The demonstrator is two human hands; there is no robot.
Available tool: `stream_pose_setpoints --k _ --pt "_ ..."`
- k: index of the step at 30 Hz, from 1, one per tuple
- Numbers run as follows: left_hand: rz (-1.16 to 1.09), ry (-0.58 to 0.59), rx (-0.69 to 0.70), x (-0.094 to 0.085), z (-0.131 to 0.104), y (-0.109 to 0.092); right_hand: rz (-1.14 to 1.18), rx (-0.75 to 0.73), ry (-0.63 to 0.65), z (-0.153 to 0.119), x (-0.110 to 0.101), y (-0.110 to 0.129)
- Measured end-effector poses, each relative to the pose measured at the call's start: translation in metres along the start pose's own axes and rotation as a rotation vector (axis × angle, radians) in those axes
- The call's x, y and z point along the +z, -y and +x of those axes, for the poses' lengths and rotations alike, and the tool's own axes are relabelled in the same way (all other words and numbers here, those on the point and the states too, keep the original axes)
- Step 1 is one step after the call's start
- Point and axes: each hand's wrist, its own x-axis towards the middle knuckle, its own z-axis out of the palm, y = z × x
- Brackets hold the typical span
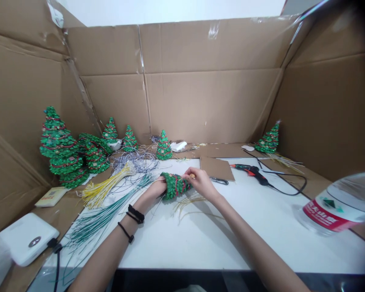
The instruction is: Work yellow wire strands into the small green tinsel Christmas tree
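Observation:
A small green tinsel Christmas tree (pixel 174 187) with red garland lies tilted on its side above the white tabletop. My left hand (pixel 158 186) grips it at its wide base, with the fingers hidden in or behind it. At the tree's narrow end, my right hand (pixel 200 181) is closed in a pinch. A small orange-brown thing (pixel 192 176), perhaps a tool handle, shows between its fingers, too small to name surely. Under the tree and my right wrist lie loose pale yellow wires (pixel 190 200).
Green wires (pixel 100 219), yellow wires (pixel 106 188) and tangled grey wire (pixel 134 160) lie left. Finished trees (pixel 59 142) stand along the back left. Right are a cardboard piece (pixel 216 168), scissors (pixel 219 181), a corded glue gun (pixel 254 173) and a large water bottle (pixel 337 207).

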Motion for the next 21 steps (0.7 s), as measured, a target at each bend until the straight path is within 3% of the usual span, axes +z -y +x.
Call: stream_pose_setpoints --k 7,11,16,21 --pt "0.06 0.039 0.005 -0.007 -0.002 0.001 -0.12 -0.163 -0.021 -0.005 0.001 0.004" --pt "0.066 0.103 0.03 -0.008 -0.003 -0.003 -0.126 -0.134 -0.065 -0.006 0.007 0.005" --pt "0.106 0.103 0.008 -0.008 -0.002 -0.005 -0.164 -0.033 -0.118 -0.009 0.017 0.01" --pt "0.173 0.118 0.054 -0.009 -0.001 -0.009 -0.056 0.043 -0.16 -0.014 0.027 0.016"
